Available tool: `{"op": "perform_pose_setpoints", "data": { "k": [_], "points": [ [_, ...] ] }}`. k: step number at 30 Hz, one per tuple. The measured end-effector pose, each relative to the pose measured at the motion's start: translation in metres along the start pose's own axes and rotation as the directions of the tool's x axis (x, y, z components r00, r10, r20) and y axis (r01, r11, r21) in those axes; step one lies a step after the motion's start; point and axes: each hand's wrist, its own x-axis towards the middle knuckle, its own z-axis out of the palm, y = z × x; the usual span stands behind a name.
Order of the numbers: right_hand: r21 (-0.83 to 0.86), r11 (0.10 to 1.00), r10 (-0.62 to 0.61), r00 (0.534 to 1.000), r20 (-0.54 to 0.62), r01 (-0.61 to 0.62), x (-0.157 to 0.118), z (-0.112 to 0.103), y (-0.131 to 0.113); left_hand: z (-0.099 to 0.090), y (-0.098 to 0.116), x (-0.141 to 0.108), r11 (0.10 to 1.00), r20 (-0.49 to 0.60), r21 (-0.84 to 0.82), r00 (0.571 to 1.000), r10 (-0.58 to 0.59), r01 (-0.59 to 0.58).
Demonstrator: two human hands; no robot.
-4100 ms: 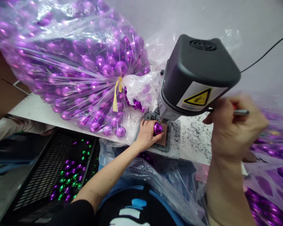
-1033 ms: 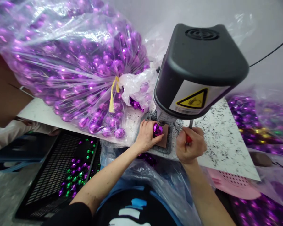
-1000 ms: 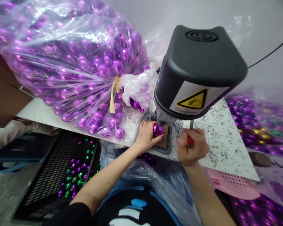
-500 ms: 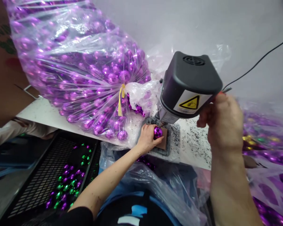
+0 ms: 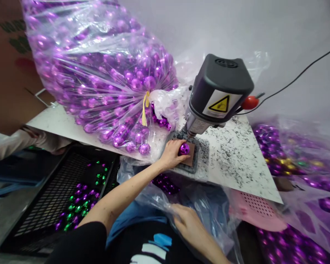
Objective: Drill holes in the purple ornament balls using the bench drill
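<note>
My left hand (image 5: 172,154) is closed around a shiny purple faceted ball (image 5: 184,148), holding it on a brown block (image 5: 189,157) on the drill press base. Right above the ball is the chuck of the drill press (image 5: 222,91), which has a black housing and a yellow warning label. A red knob (image 5: 249,102) sticks out at the machine's right side, with no hand on it. Low in front of my body, my right hand (image 5: 191,223) is at the edge of a clear plastic bag (image 5: 206,200); its fingertips are blurred and partly hidden. Purple balls (image 5: 166,183) show inside that bag.
A large tied clear bag of purple balls (image 5: 107,77) leans on the white table (image 5: 236,157), where dark shavings lie. At the lower left stands a black crate (image 5: 41,205) with purple and green balls. A pink basket (image 5: 257,209) and more bagged balls are at the right.
My right hand has left the machine's red knob and come down to the plastic bag before my body. My left hand stays on the ball. The view has shifted slightly.
</note>
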Motion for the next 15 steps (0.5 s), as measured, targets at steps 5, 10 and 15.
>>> {"op": "perform_pose_setpoints", "data": {
  "k": [5,10,15],
  "points": [
    [0.118,0.973,-0.222,0.948,0.228,0.2,-0.031,-0.017,-0.036,-0.019,0.026,-0.041,0.991,-0.081,-0.114,0.995,0.057,-0.066],
    [0.137,0.969,-0.245,0.885,0.396,0.207,-0.036,-0.027,-0.054,-0.014,0.027,-0.12,0.852,0.016,-0.316,0.9,-0.436,0.418],
    [-0.21,0.905,-0.322,0.919,0.227,0.369,-0.044,-0.05,-0.05,0.009,-0.021,-0.195,0.722,0.393,0.013,0.66,-0.639,0.692]
  ]
}}
